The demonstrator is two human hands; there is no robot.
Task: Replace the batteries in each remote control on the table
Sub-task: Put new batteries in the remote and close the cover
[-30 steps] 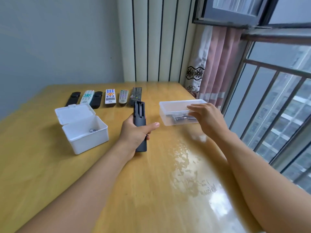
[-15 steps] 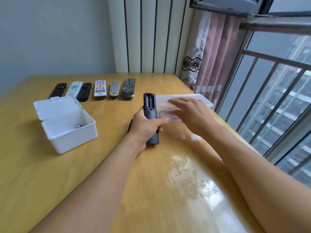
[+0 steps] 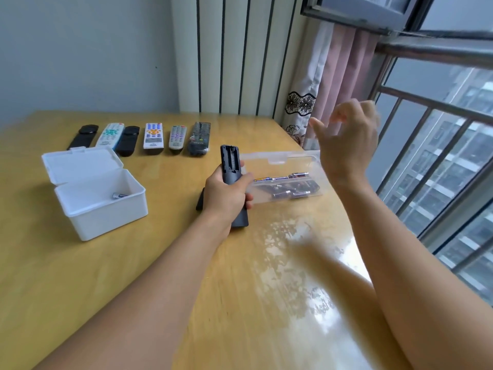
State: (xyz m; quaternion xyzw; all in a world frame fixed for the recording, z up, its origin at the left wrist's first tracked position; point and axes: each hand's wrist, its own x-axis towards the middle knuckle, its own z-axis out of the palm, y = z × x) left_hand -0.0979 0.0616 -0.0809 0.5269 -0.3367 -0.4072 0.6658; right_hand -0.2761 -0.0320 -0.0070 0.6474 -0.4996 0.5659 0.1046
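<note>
My left hand grips a black remote upright, back side towards me, with its battery compartment uncovered and empty. A dark flat piece lies on the table under that hand. To the right stands a clear plastic box with its lid folded back and several batteries inside. My right hand hovers above the box's right end, blurred, with the fingers loosely curled, the thumb apart and nothing visible in it. Several more remotes lie in a row at the back.
An open white box with a hinged lid stands at the left and holds one battery. The wooden table ends at the right beside a barred window and a pink curtain.
My right hand went from the clear box's rim up into the air above it, and the box's lid now lies folded back. My left hand brought the remote closer to the box.
</note>
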